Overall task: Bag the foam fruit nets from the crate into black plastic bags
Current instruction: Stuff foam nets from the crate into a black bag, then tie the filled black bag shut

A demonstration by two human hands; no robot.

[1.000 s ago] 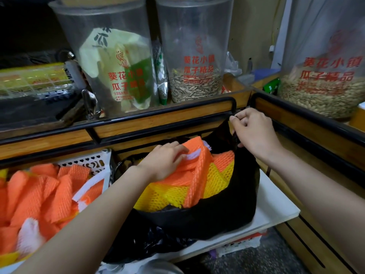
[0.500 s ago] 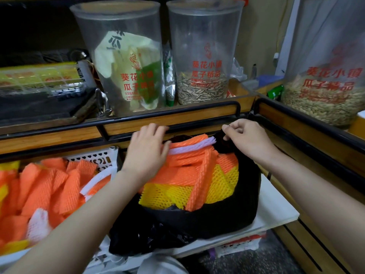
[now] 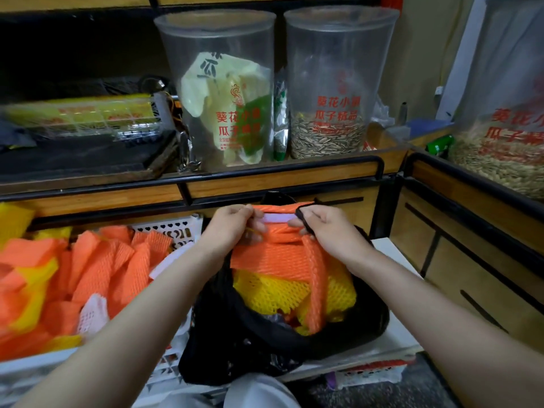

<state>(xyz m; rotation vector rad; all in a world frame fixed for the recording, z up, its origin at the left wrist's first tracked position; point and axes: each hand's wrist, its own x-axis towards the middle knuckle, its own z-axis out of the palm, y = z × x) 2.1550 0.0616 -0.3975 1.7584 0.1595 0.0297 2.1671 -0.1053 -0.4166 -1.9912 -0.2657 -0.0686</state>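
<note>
Under shelving [image 3: 265, 184], black bag [image 3: 338, 334] bulges with orange, yellow nets [image 3: 273, 260].

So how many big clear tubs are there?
3: left tub holding bags, middle tub with seeds, right tub cut off by the frame edge. More may be hidden.

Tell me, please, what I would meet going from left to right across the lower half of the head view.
Foam nets in the white crate → left hand → right hand → wooden cabinet.
</note>
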